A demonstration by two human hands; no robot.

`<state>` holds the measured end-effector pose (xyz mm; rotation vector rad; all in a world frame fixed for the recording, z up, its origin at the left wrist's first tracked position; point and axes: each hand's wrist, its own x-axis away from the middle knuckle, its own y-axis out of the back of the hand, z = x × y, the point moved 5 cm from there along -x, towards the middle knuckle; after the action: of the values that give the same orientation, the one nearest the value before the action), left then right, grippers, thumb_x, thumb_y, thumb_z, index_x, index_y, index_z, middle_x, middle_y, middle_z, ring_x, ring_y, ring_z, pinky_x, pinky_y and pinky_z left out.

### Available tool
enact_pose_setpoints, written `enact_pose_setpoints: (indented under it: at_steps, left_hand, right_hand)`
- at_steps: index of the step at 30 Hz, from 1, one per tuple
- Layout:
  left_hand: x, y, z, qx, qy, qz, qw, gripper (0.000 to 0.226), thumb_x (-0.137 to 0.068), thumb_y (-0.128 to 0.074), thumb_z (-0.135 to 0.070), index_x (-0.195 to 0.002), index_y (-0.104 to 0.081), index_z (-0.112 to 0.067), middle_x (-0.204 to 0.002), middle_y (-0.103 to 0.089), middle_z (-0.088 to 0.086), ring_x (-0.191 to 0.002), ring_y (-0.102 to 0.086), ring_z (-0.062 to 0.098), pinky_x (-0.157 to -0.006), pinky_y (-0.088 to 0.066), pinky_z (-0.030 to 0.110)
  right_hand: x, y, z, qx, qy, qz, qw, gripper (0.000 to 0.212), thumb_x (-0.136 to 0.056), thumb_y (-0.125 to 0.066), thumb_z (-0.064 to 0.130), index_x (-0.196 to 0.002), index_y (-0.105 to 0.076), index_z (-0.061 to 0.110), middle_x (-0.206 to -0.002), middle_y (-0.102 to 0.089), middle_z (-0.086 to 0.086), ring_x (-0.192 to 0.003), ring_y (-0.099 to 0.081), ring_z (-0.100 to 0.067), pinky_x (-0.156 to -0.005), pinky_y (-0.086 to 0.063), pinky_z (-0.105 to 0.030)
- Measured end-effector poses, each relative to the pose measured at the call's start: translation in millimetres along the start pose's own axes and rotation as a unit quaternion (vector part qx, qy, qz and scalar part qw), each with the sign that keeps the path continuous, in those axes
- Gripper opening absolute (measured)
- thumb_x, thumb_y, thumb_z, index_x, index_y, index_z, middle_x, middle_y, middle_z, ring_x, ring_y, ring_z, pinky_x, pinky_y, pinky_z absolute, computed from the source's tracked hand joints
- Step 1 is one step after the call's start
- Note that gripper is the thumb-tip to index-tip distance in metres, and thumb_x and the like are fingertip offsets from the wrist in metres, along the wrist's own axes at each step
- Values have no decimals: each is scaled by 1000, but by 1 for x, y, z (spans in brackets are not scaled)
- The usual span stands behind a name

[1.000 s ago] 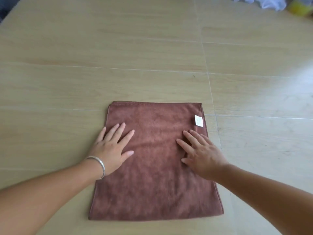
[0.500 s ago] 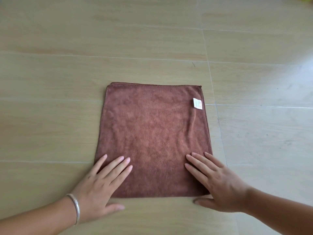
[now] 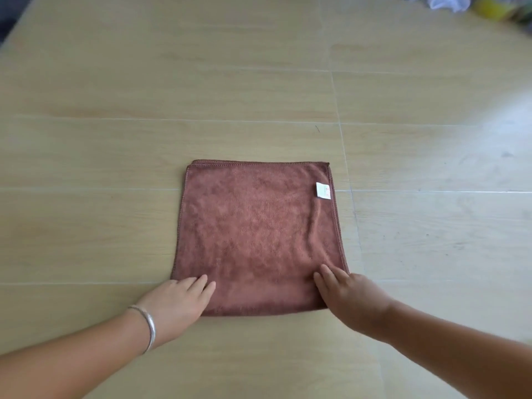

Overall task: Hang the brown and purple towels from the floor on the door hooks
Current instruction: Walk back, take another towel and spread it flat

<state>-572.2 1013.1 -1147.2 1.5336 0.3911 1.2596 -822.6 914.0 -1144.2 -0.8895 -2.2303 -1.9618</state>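
Observation:
A brown towel [image 3: 256, 231] lies flat and folded on the light wooden floor, with a small white label [image 3: 323, 190] near its far right edge. My left hand [image 3: 175, 302] rests on the near left corner, fingers laid on the cloth. My right hand [image 3: 345, 295] lies on the near right corner, fingers stretched over the fabric. A silver bangle [image 3: 148, 326] circles my left wrist. No purple towel, door or hooks are in view.
Pale floor boards [image 3: 259, 82] spread all around the towel. At the far right top, white crumpled material [image 3: 449, 1] and a yellow object [image 3: 492, 8] lie on the floor.
Both hands have slid from the middle of the towel toward me, down to its near corners. The view has tilted up a little since half a second ago.

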Motion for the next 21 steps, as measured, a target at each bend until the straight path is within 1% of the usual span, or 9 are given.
enact_pose_setpoints:
  at_steps: [1, 2, 3, 4, 7, 11, 13, 16, 21]
  left_hand:
    - [1, 6, 7, 2, 25, 29, 999, 65, -80, -49, -2, -145, -39, 0, -132, -55, 19, -112, -60, 30, -84, -53, 37]
    - [3, 13, 12, 12, 50, 87, 995, 70, -87, -43, 1, -152, -19, -2, -137, -48, 17, -118, -54, 31, -90, -48, 41]
    - [7, 25, 19, 15, 77, 143, 987, 71, -90, -40, 2, -153, -7, -5, -138, -46, 13, -120, -52, 30, -91, -46, 42]
    - [12, 40, 27, 25, 96, 163, 982, 72, -91, -38, 2, -153, -4, -8, -138, -47, 9, -120, -53, 29, -90, -45, 41]
    - [38, 96, 56, 65, 174, 175, 967, 74, -88, -34, 1, -154, -3, -16, -136, -52, 3, -115, -58, 27, -83, -45, 36]
    - [83, 177, 95, 129, 255, 154, 946, 81, -84, -32, -2, -154, 1, -26, -133, -54, 0, -108, -60, 25, -74, -39, 29]
    - [104, 224, 112, 156, 273, 129, 940, 82, -84, -33, -3, -154, 3, -27, -137, -51, -1, -110, -59, 24, -76, -41, 29]
    - [138, 302, 135, 168, 284, 100, 939, 80, -86, -32, -3, -154, 3, -26, -145, -45, -1, -119, -55, 24, -88, -45, 32]
    - [203, 439, 166, 153, 289, 58, 943, 73, -90, -32, -6, -154, -4, -26, -147, -42, -3, -122, -53, 23, -92, -46, 32]
  right_hand:
    - [0, 14, -8, -17, -20, 28, 999, 40, -71, -51, 10, -105, -73, 4, -92, -72, -13, -71, -69, -23, -49, -53, -26]
    - [2, 31, -17, -38, -47, 50, 997, 43, -77, -48, 10, -116, -66, 4, -99, -68, -12, -78, -68, -23, -57, -53, -28]
    - [5, 45, -26, -51, -74, 53, 995, 45, -86, -41, 9, -129, -53, 3, -109, -63, -12, -90, -65, -26, -68, -51, -32]
    - [9, 60, -34, -65, -95, 54, 992, 46, -91, -35, 9, -137, -40, 4, -118, -58, -11, -101, -61, -27, -77, -48, -34]
    - [27, 118, -62, -104, -149, 46, 982, 47, -93, -33, 11, -139, -34, 11, -127, -56, -2, -113, -56, -23, -91, -42, -33]
    - [61, 205, -100, -151, -198, 51, 967, 53, -91, -35, 12, -144, -28, 16, -141, -46, 3, -129, -44, -18, -106, -33, -31]
    - [77, 256, -118, -175, -214, 40, 960, 49, -91, -37, 12, -140, -33, 18, -139, -46, 5, -132, -41, -17, -107, -32, -30]
    - [105, 336, -145, -186, -227, 21, 956, 41, -90, -44, 12, -130, -39, 19, -134, -48, 5, -131, -41, -16, -106, -33, -29]
    - [156, 468, -189, -194, -234, -8, 953, 29, -91, -33, 7, -114, -46, 19, -121, -51, 3, -123, -45, -17, -102, -35, -27]
